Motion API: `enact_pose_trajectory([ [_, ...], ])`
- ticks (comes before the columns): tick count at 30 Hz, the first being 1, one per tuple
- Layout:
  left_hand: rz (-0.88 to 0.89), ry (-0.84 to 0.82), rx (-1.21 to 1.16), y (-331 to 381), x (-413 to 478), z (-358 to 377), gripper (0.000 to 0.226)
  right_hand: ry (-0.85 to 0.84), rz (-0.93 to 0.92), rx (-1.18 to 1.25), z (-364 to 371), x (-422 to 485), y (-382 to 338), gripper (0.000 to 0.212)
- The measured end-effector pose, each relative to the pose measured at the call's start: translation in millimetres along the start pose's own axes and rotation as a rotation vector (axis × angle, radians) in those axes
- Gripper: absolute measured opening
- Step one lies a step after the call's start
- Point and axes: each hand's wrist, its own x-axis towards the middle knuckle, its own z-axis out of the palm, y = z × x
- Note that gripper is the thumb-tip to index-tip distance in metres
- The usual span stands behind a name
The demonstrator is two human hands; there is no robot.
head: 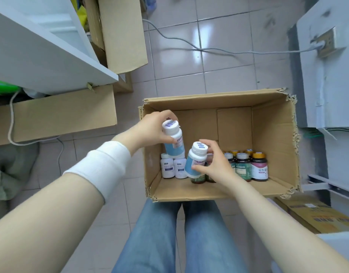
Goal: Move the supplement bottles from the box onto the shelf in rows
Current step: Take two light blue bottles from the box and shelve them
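over the open cardboard box (272,134), both hands hold a bottle each. left hand (152,128) grip wrapped around a white-capped blue-label bottle (173,139), lifted near the box's left wall. right hand (213,164) grip closed on a second blue-label bottle (195,162), tilted, cap up. below in the box: two white bottles (173,167) at left, dark amber bottles (250,166) at right, upright. white shelf (51,62) sits upper left, well apart. white wristband (104,166) on left forearm.
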Motion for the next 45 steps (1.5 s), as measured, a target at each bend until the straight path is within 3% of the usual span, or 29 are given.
enact_pose_trajectory([
  [7,0.125,0.142,-0.552,50.0,-77.8,-40.2,0.044,0.234,0.118,0.517,-19.3,-101.2,-51.0,0.067],
  [11,0.176,0.078,-0.780,86.4,-124.0,-42.4,0.047,0.320,0.050,0.928,1.1,-169.5,-79.5,0.027],
  [13,0.190,0.027,-0.868,107.4,-146.6,-34.8,0.053,0.350,-0.001,1.148,17.2,-206.2,-82.5,0.022],
  [16,0.277,-0.105,-0.973,140.5,-180.1,-17.0,0.026,0.404,-0.090,1.336,40.6,-258.1,-77.6,0.033],
  [19,0.342,-0.306,-1.023,176.8,-216.6,6.3,0.017,0.517,-0.195,1.375,54.2,-310.4,-64.0,0.087],
  [21,0.393,-0.440,-1.014,199.6,-240.0,25.1,0.020,0.617,-0.264,1.409,60.4,-347.1,-51.5,0.098],
  [26,0.476,-0.674,-0.937,263.6,-319.5,81.8,0.025,0.888,-0.423,1.413,76.8,-452.2,-20.9,0.083],
  [30,0.619,-0.823,-0.834,307.2,-406.0,141.2,0.023,1.095,-0.507,1.363,99.8,-548.8,16.8,0.090],
  [33,0.759,-0.864,-0.758,328.3,-482.2,200.8,0.018,1.211,-0.593,1.332,123.7,-624.0,54.9,0.084],
  [45,1.057,-1.136,-0.470,371.8,-768.2,420.5,0.022,1.650,-0.728,1.185,214.8,-895.8,203.4,0.093],
])
